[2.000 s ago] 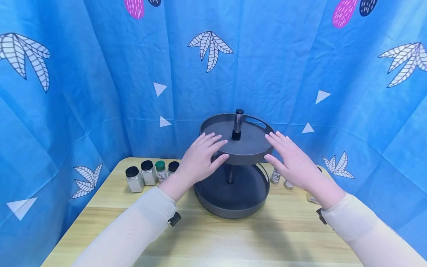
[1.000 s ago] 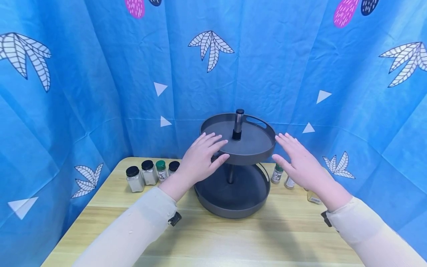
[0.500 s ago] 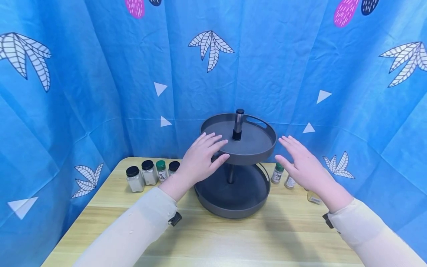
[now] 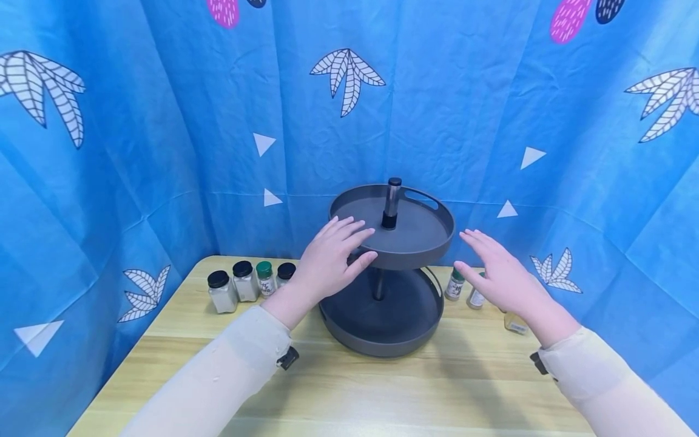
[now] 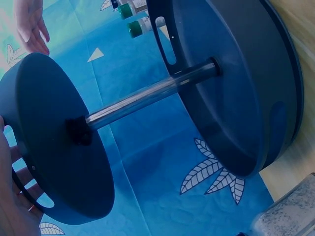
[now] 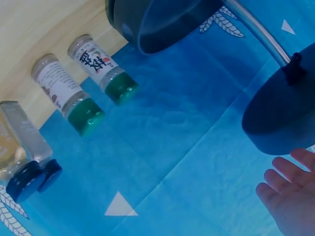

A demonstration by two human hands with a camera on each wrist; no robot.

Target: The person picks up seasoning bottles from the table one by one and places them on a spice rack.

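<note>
A dark grey two-tier round stand occupies the middle of the table, its upper tray (image 4: 420,258) held above the lower tray (image 4: 382,348) by a metal post (image 5: 142,101). My left hand (image 4: 327,261) rests at the upper tray's left side with fairly straight fingers reaching over the rim. Through the handle slot in the left wrist view, several of its fingers (image 5: 22,174) show. To the right of the same tray, my right hand (image 4: 508,279) hovers with straight fingers, apart from the rim and holding nothing. No items show on either tray.
At the table's (image 4: 360,394) back left stand several jars with black lids (image 4: 222,292) and a green-capped bottle (image 4: 266,280). Two green-capped seasoning bottles (image 6: 96,61) and dark-lidded jars (image 6: 32,135) stand on the right. A blue curtain (image 4: 453,109) hangs behind.
My right hand has drawn away from the upper tray's right rim, moving right and slightly down, uncovering the bottles there. The left hand and the stand have stayed in place.
</note>
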